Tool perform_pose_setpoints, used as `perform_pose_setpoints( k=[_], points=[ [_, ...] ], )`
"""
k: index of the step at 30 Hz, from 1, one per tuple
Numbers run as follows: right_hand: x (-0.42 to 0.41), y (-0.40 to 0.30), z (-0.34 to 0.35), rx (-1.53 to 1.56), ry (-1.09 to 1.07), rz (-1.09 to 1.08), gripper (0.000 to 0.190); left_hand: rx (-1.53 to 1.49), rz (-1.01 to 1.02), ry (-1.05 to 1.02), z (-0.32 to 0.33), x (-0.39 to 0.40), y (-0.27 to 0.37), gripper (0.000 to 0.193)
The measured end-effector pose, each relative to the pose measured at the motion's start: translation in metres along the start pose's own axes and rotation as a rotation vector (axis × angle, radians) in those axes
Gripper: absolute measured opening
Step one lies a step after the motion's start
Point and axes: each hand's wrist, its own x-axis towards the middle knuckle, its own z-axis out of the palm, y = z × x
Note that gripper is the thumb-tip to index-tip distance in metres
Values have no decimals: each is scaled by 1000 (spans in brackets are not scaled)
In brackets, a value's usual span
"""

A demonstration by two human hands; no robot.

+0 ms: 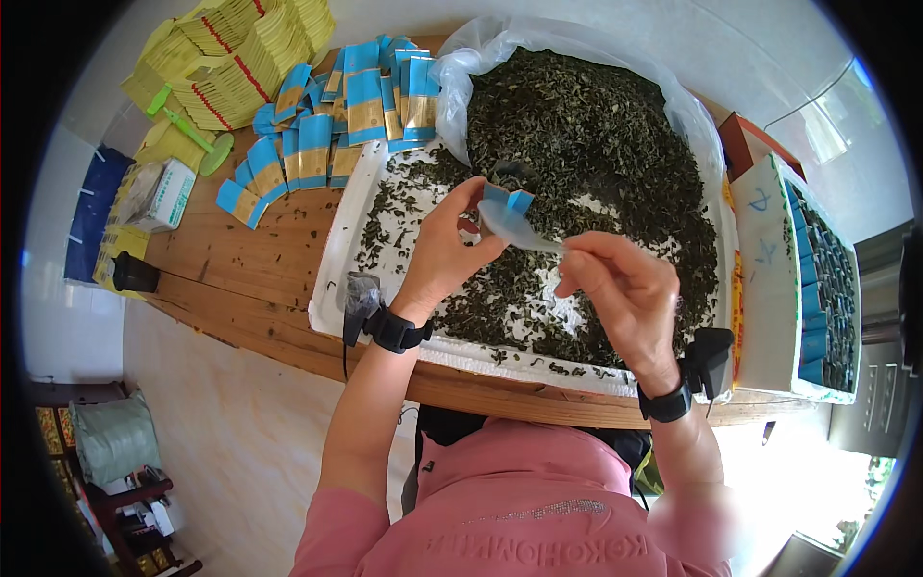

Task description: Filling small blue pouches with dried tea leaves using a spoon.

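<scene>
My left hand [451, 241] grips a small blue packet [508, 196] whose folded edges stand up at the top. With its thumb and fingertips, my right hand [620, 288] pinches the narrow end of a translucent, spoon-shaped plastic piece [513, 225]. The wide end of that piece lies against the packet, and I cannot tell if it reaches inside. Both hands are above a white foam tray [333, 270] strewn with dark dried leaves [577, 130], which look like tea. Just beyond the packet, a small dark rounded vessel [513, 173] sits among the leaves, partly hidden.
Flat blue-and-gold packets [366, 104] lie at the back left, beside stacked yellow packaging [223, 79]. A green plastic tool [191, 133], a small white box [169, 195] and a black cup [135, 274] stand left. Right, a foam box [768, 274] holds rows of blue packets [815, 310].
</scene>
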Motion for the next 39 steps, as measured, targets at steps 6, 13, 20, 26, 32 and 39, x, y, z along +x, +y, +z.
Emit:
perform_pose_setpoints(
  k=[6, 13, 20, 26, 32, 39],
  points=[
    [12, -4, 1, 228, 74, 152, 17, 5, -70, -11, 0, -2, 6, 72],
    [24, -9, -5, 259, 161, 165, 17, -61, -17, -32, -1, 1, 3, 72],
    [27, -21, -21, 155, 179, 83, 14, -131, -50, -111, -4, -2, 5, 74],
    [28, -29, -30, -48, 149, 52, 14, -219, -53, -176, -1, -3, 9, 76],
    [32, -23, -26, 14, 72, 160, 14, -149, -41, -285, -3, -4, 10, 73],
    [11, 12, -53, 32, 311, 139, 13, -268, -68, -278, -5, -5, 18, 72]
  ],
)
